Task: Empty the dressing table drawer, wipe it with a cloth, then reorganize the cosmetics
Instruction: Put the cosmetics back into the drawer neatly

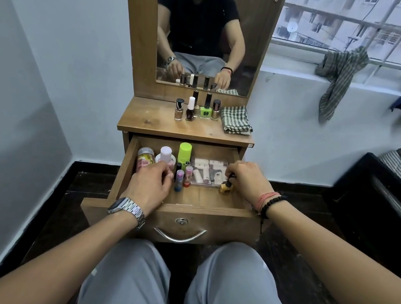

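The yellow bottle [226,187] was pinched at its cap by the right hand [248,179] and should be lifted straight up, while the left hand [151,184] was curled over something hidden.

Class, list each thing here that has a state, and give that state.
Wooden drawer: pulled open.
Checked cloth: folded, on the tabletop.
Yellow nail polish bottle: upright, capped.
Right hand: pinches that bottle's cap.
Left hand: fingers curled, grasp unclear.
Lime-green bottle: upright, capped.
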